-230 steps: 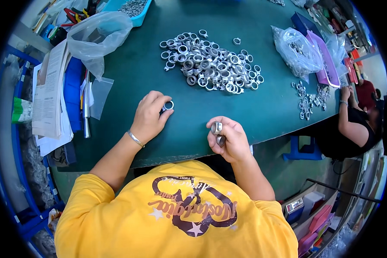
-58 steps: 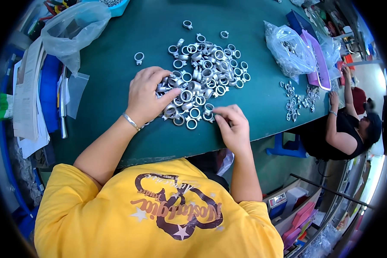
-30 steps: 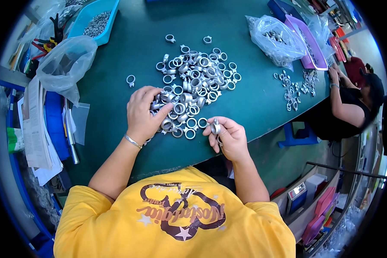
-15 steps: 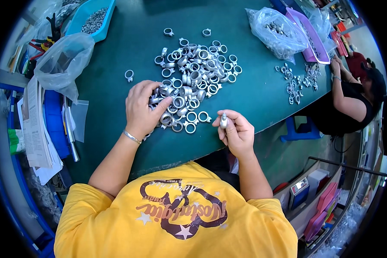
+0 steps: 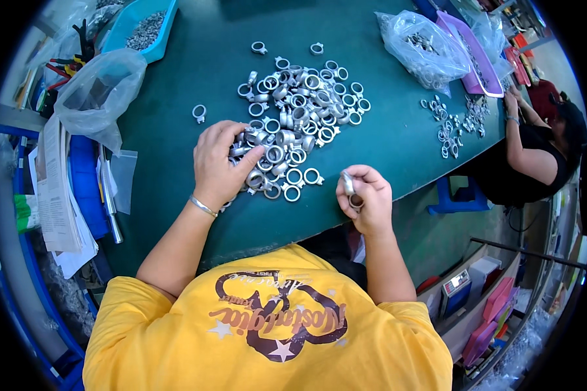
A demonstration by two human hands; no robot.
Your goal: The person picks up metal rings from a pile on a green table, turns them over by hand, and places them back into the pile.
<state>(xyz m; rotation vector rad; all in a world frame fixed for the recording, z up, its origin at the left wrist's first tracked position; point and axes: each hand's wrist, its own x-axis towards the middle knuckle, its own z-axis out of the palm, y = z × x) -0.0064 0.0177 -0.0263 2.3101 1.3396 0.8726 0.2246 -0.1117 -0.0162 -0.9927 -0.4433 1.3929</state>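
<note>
A heap of silver metal rings (image 5: 298, 114), each with a small lug, lies in front of me on the green table. My left hand (image 5: 219, 159) rests on the heap's left edge, fingers spread over the rings and thumb apart; its fingertips are partly hidden among them. To the right of the heap, above the table's near edge, my right hand (image 5: 372, 199) pinches a metal ring (image 5: 348, 184) between thumb and fingers. Below the thumb a round opening shows; whether it belongs to a second ring I cannot tell.
On the left are a clear plastic bag (image 5: 98, 98), a turquoise tray (image 5: 166, 32) of small parts and hanging papers (image 5: 59, 189). At the right stand a bag of metal parts (image 5: 424, 55) and a purple tray (image 5: 492, 85), near a seated co-worker (image 5: 535, 146) and loose rings (image 5: 447, 130).
My right hand has moved slightly right and turned, so the held ring is tilted and a round opening now shows. The left hand stays on the heap.
</note>
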